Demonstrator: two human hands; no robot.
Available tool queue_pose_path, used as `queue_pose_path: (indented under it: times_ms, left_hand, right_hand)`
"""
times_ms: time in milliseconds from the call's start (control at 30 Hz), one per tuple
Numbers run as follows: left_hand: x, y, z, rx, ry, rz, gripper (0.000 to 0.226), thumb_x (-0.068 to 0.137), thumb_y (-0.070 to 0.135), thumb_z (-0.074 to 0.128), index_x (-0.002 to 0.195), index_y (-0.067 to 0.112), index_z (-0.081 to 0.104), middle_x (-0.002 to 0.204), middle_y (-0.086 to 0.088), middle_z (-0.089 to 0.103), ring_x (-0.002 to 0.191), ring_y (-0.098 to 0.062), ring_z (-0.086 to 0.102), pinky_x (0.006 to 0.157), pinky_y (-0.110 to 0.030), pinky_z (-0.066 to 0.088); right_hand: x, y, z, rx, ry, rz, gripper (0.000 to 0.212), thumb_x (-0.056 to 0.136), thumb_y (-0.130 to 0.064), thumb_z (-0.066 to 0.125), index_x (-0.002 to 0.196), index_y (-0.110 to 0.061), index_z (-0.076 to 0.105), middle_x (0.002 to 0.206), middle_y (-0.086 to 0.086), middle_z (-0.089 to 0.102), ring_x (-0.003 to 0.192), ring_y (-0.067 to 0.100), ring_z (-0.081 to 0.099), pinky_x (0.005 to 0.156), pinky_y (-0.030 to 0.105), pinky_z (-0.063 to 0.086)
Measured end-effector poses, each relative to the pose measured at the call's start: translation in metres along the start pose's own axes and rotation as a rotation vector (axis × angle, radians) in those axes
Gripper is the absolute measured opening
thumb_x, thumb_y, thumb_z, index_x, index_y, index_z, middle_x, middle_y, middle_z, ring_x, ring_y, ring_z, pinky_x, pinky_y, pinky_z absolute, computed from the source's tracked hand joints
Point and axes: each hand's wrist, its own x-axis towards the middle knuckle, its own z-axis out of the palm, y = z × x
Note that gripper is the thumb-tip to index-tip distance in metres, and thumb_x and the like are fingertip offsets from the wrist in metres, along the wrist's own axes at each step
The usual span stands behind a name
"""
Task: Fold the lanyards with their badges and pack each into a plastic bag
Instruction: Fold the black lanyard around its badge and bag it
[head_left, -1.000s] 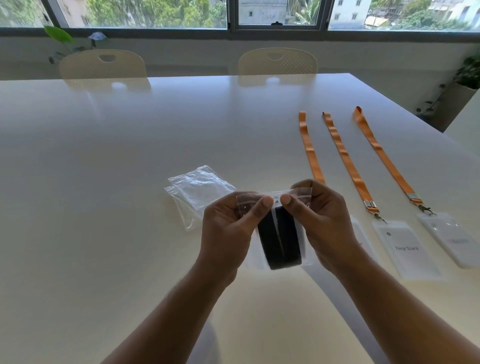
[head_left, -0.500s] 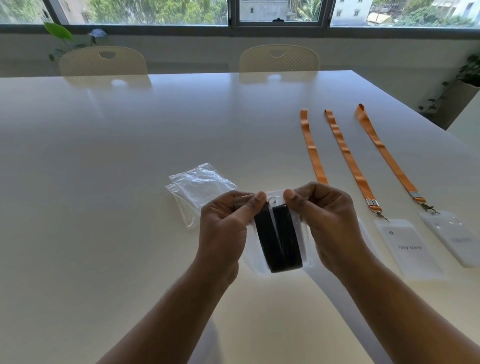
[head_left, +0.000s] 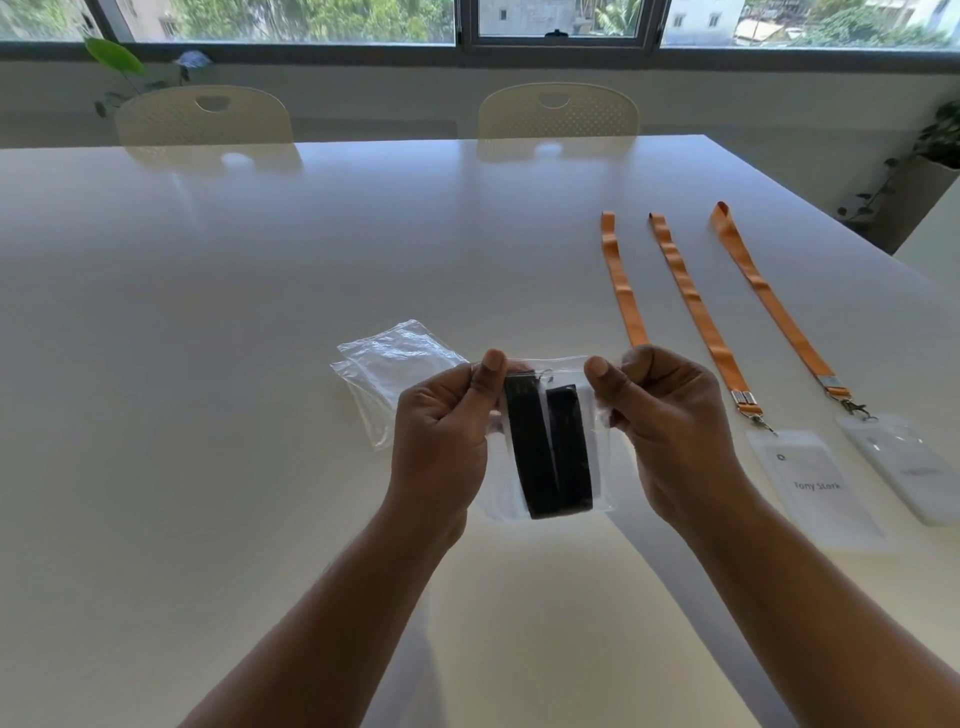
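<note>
1. The lanyard (head_left: 545, 447) in the bag I hold is plain black.
2. That bag (head_left: 545, 362) is clear, and a white badge (head_left: 501, 483) shows through it.
3. The spare bags (head_left: 395, 358) are clear too, with a pale sheen.
4. The three loose lanyards are plain orange: left (head_left: 621, 283), middle (head_left: 693, 306), right (head_left: 769, 293).
5. The middle one's clip (head_left: 743, 399) is silver.
6. The two flat badges are white. One (head_left: 815, 488) has grey lettering, the other (head_left: 904, 467) a faint grey smudge.
7. The table (head_left: 260, 312) is glossy white.
8. The chairs (head_left: 202, 122) (head_left: 558, 117) are cream, with backs dotted with fine holes.
9. The leaf (head_left: 114, 54) is bright green.
</note>
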Motion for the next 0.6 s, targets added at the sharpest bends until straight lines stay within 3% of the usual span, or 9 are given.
queue_pose_path:
  times_ms: [100,167,267,367,433,500,600]
  left_hand:
    - [0.001,-0.002,-0.001,0.043,0.037,0.072,0.029,0.094,0.028,0.055,0.078,0.016,0.076,0.079,-0.006,0.076,0.081,-0.037,0.067,0.079,-0.050,0.055]
    - [0.000,-0.004,-0.001,0.032,0.064,0.063,0.029,0.091,0.031,0.057,0.076,0.016,0.076,0.076,-0.007,0.075,0.077,-0.041,0.063,0.072,-0.046,0.054]
    - [-0.001,-0.005,0.000,0.008,0.072,0.022,0.027,0.090,0.031,0.057,0.076,0.016,0.075,0.073,-0.003,0.074,0.066,-0.024,0.060,0.056,-0.025,0.048]
    - [0.003,-0.005,-0.003,-0.042,0.082,-0.022,0.027,0.089,0.033,0.059,0.079,0.013,0.075,0.071,-0.001,0.072,0.066,-0.016,0.061,0.055,-0.026,0.045]
    - [0.006,-0.004,-0.007,-0.100,0.102,-0.051,0.029,0.083,0.038,0.060,0.081,0.013,0.074,0.073,-0.002,0.071,0.071,-0.022,0.060,0.063,-0.036,0.045]
    - [0.009,-0.005,-0.011,-0.149,0.122,-0.067,0.029,0.082,0.040,0.061,0.081,0.014,0.074,0.075,-0.003,0.072,0.076,-0.026,0.061,0.070,-0.044,0.044]
    - [0.012,-0.004,-0.014,-0.171,0.156,-0.076,0.029,0.081,0.040,0.061,0.080,0.014,0.073,0.074,-0.003,0.071,0.079,-0.029,0.061,0.073,-0.046,0.043]
  right_hand:
    - [-0.002,0.001,0.003,0.045,-0.006,0.006,0.062,0.064,-0.046,0.079,0.073,0.010,0.052,0.058,0.006,0.054,0.057,0.016,0.050,0.058,0.023,0.049]
    - [-0.005,0.003,0.004,0.068,-0.012,0.025,0.058,0.067,-0.041,0.076,0.073,0.011,0.051,0.057,0.005,0.053,0.056,0.014,0.050,0.058,0.022,0.049]
    - [-0.006,0.007,0.005,0.052,-0.008,0.055,0.054,0.065,-0.046,0.077,0.071,0.003,0.055,0.059,0.005,0.056,0.057,0.015,0.053,0.060,0.024,0.051]
    - [-0.006,0.007,0.009,0.011,-0.035,0.055,0.045,0.063,-0.052,0.077,0.075,-0.010,0.064,0.070,0.004,0.066,0.069,0.019,0.063,0.062,0.028,0.054]
    - [-0.008,0.004,0.013,0.002,-0.081,0.037,0.040,0.067,-0.048,0.074,0.093,-0.018,0.068,0.083,0.001,0.071,0.077,0.015,0.068,0.062,0.024,0.054]
    - [-0.010,0.002,0.017,-0.049,-0.102,0.032,0.052,0.073,-0.039,0.070,0.120,-0.023,0.057,0.096,0.000,0.072,0.087,0.015,0.071,0.065,0.023,0.055]
    - [-0.013,0.004,0.020,-0.064,-0.201,0.007,0.068,0.076,-0.022,0.069,0.136,-0.037,0.041,0.111,-0.006,0.067,0.092,0.028,0.071,0.067,0.040,0.060]
